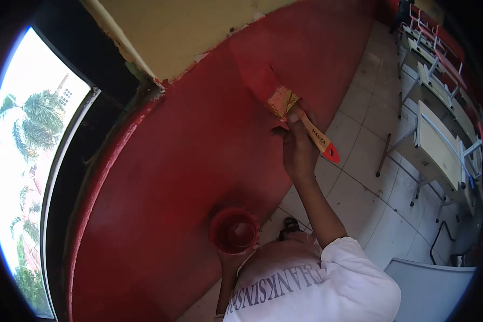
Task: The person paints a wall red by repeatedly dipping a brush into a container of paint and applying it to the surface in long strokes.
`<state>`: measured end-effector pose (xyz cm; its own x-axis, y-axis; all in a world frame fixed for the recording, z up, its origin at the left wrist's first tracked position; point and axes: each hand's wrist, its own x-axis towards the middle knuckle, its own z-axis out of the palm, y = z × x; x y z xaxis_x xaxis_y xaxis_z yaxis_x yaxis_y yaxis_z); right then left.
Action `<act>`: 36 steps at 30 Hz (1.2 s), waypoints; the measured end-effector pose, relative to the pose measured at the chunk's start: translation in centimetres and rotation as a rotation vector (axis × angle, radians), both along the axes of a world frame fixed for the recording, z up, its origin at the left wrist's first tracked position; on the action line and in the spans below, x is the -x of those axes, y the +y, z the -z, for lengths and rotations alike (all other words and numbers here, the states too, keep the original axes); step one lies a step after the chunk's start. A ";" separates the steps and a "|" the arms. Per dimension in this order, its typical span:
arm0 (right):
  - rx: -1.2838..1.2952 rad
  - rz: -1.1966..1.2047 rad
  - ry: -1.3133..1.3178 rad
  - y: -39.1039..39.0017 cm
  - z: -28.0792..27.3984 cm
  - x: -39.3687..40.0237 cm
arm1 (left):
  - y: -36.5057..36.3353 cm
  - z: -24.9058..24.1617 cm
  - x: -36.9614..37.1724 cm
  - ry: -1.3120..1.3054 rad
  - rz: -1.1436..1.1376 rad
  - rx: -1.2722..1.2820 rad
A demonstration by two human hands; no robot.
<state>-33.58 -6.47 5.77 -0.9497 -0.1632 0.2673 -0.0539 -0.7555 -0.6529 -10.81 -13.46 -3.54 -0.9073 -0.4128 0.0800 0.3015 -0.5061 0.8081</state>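
Observation:
In the head view, my right hand (297,146) is closed around the wooden handle of a paintbrush (313,132). The handle has a red tip, and the metal band is smeared with paint. Its bristles touch the red wall (161,177), where a brighter, wet-looking streak runs up from them. Lower down, my left hand (229,262) holds a small red paint pot (234,231) from below, close to the wall. Some red paint shows inside the pot. Most of the left hand's fingers are hidden behind the pot.
Above the red paint is a yellow wall part (193,27) with a chipped border. A window (27,161) with a dark frame lies left. Chairs with desk tops (440,142) line the right side of the tiled floor (354,177). A grey panel (429,287) stands lower right.

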 end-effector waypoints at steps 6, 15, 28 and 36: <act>-0.054 -0.001 -0.089 0.7 4.1 -0.5 | -0.2 2.8 -1.0 -0.204 -0.113 -0.020; -0.145 0.002 -0.219 1.3 13.2 -1.6 | 0.4 1.4 -0.8 -0.283 -0.317 0.677; -0.336 0.042 -0.391 5.0 20.3 -3.2 | -0.7 2.5 -1.1 -0.234 -0.264 0.764; -0.043 0.075 -0.051 5.8 5.1 0.2 | -1.2 4.6 -1.4 -0.267 -0.269 0.679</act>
<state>-33.78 -0.68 0.72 -0.9719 -0.1016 0.2122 -0.0747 -0.7222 -0.6876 -9.36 -14.71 -8.14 -0.8072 -0.5599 0.1871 0.0953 0.1892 0.9773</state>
